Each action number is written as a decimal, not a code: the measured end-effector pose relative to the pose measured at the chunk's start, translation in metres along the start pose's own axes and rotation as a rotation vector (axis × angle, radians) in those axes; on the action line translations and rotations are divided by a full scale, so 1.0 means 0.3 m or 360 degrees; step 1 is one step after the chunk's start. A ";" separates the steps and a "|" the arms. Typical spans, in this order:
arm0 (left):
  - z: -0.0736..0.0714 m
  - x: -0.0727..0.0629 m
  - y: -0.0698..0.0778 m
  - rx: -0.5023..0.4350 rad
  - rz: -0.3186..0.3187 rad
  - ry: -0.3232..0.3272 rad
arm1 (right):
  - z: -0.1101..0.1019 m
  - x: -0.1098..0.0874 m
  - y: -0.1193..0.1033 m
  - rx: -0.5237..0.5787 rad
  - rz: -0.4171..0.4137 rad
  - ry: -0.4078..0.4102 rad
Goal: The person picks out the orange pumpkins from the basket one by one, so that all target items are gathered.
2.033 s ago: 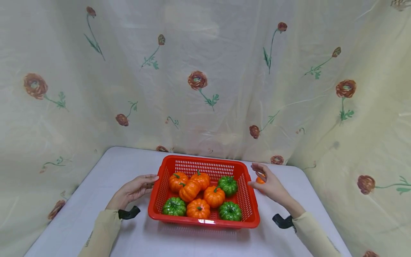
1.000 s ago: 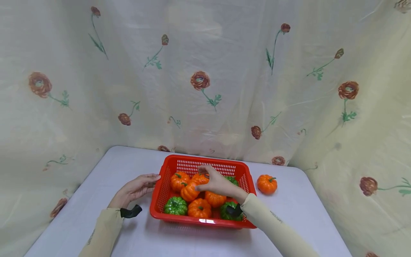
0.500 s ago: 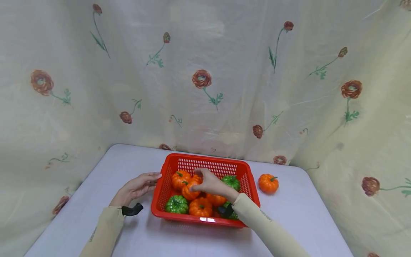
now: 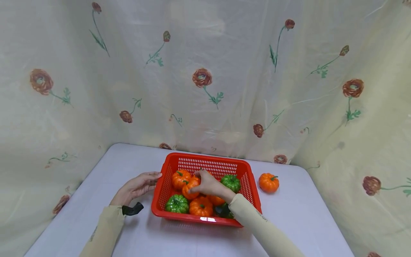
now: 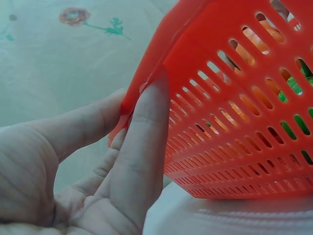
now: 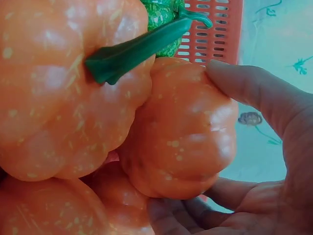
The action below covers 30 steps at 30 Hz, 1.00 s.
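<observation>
A red plastic basket with slotted walls stands mid-table, holding several small orange and green pumpkins. My left hand pinches its left rim, with thumb and fingers on either side of the red edge. Reaching in from the right, my right hand has its thumb and fingers curled around an orange pumpkin near the basket's middle. Beside that one, another orange pumpkin with a green stem fills much of the right wrist view. The right hand and wrist hide parts of the pumpkins beneath.
Right of the basket, a single orange pumpkin sits on the white tablecloth. Green pumpkins lie at the basket's front left and back right. A flowered curtain hangs behind and along both sides of the table.
From beside the lone orange pumpkin on the right, my right hand has moved left into the basket, lowered, and taken hold of an orange pumpkin. The left hand stays at the rim.
</observation>
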State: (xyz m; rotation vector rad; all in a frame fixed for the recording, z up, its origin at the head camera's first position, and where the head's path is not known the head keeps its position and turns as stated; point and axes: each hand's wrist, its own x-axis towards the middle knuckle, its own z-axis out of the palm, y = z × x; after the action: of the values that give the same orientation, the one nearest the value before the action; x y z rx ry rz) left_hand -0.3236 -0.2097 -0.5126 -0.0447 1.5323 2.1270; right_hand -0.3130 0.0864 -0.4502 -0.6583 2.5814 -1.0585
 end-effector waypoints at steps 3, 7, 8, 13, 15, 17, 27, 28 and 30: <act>0.001 0.004 0.001 -0.0012 0.0009 -0.0007 | -0.003 -0.006 -0.002 -0.0095 -0.0007 0.0010; -0.001 0.002 0.000 0.0001 0.0001 0.0016 | -0.005 -0.019 -0.004 -0.0203 0.0049 0.0017; -0.001 0.001 -0.001 0.0012 -0.0002 0.0019 | -0.005 -0.022 -0.003 -0.0207 0.0066 0.0017; 0.004 0.004 0.000 -0.0001 -0.0005 0.0008 | -0.016 -0.038 0.018 -0.0069 0.0125 0.0035; 0.007 0.006 0.001 -0.0026 -0.0004 -0.0016 | -0.026 -0.049 0.028 0.0004 0.0146 0.0072; 0.008 0.008 0.001 -0.0051 -0.0006 -0.0038 | -0.039 -0.063 0.035 0.0067 0.0167 0.0123; 0.004 0.014 -0.006 -0.0034 0.0020 -0.0029 | -0.098 -0.118 0.043 0.0317 0.0164 0.0236; 0.005 0.014 -0.006 -0.0027 0.0022 -0.0029 | -0.103 -0.123 0.046 0.0322 0.0177 0.0237; 0.006 0.016 -0.004 -0.0023 0.0024 -0.0026 | -0.111 -0.130 0.050 0.0323 0.0178 0.0239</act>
State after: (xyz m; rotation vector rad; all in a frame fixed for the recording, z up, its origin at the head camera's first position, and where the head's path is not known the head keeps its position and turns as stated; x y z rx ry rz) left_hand -0.3266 -0.2061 -0.5146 -0.0210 1.5123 2.1448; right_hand -0.2977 0.1352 -0.4347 -0.3946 2.5517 -1.3554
